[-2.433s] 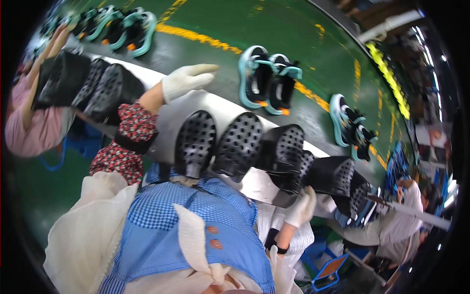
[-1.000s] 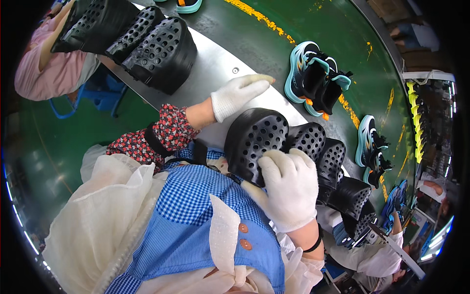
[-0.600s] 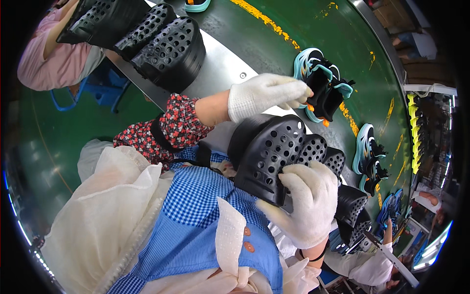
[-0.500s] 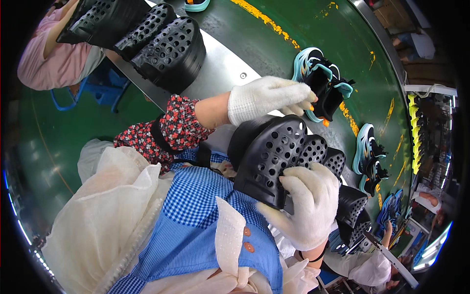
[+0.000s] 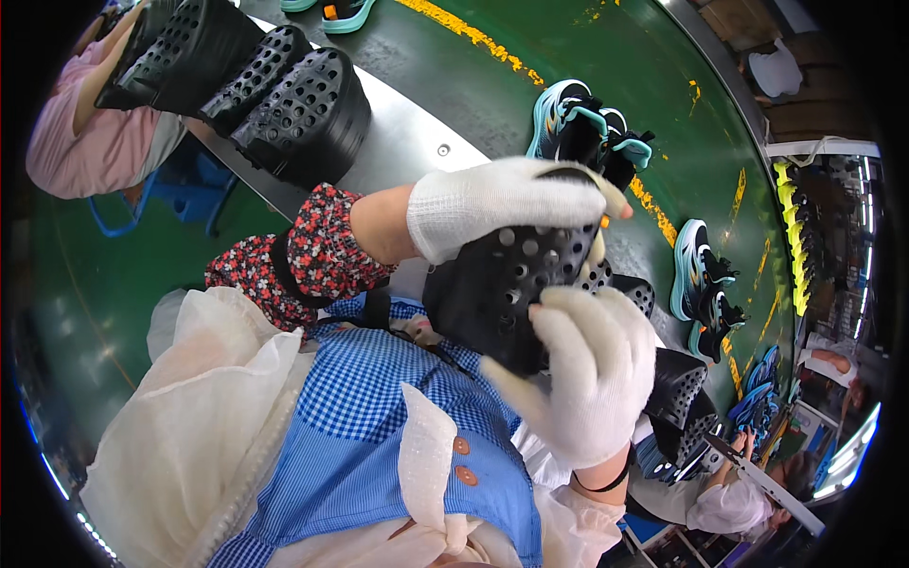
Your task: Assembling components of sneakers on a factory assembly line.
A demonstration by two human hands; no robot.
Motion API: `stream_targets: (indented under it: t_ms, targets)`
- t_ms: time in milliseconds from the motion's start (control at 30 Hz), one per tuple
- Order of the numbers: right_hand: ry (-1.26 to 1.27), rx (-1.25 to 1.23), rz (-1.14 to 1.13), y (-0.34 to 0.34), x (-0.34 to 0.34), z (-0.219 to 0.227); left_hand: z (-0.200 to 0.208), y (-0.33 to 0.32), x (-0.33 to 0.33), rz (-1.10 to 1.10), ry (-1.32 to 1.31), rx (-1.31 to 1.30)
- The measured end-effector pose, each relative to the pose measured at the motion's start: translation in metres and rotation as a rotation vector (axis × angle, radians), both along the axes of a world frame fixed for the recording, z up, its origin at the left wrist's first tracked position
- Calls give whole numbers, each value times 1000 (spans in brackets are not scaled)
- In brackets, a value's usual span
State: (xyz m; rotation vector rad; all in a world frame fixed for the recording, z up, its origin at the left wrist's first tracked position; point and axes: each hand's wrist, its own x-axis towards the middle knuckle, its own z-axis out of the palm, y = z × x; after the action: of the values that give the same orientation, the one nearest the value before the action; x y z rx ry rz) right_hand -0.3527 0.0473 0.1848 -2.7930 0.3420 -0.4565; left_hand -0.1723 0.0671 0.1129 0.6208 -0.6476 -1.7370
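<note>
A black perforated plastic shell [image 5: 516,275], rounded like the front of a clog, is in front of my apron. My left hand [image 5: 516,201], in a white knit glove, closes over its upper edge, with the fingertips on the far side. My right hand [image 5: 597,374], gloved too, is at its near right side. Its fingers curl against the holes, and the thumb lies apart near the lower edge. Behind my right fingers, similar black perforated shells [image 5: 634,292] show in part. The middle of the held shell's rim is hidden by my left glove.
More black shells [image 5: 308,118] stand at the left on a metal ledge [image 5: 412,123]. Pairs of black and turquoise sneakers [image 5: 568,123] lie on a green belt [image 5: 492,85] beyond. A person in pink [image 5: 71,142] is at the left; another in white [image 5: 724,502] is at the right.
My left hand has come down from above the shell and closed over its upper edge. The shell has tilted, and my right hand has shifted up slightly. Surroundings appear shifted left.
</note>
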Motion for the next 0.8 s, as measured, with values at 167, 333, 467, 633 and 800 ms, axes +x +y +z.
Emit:
stream_targets:
  t_ms: [167,333,467,633,800]
  targets:
    - [9,231,-289,-10,-1,-1,5,-10,5,320,24,-94]
    - [158,313,-427,-24,20,9,10,-35,2,577,-217,-301]
    - [169,408,-491,-33,31,5,18,-47,-1,767,-476,-283]
    - [167,344,-480,-48,38,-8,1,-64,3,867,-550,-265]
    - [537,186,-539,-95,25,-20,-37,-62,9,511,-1111,-61]
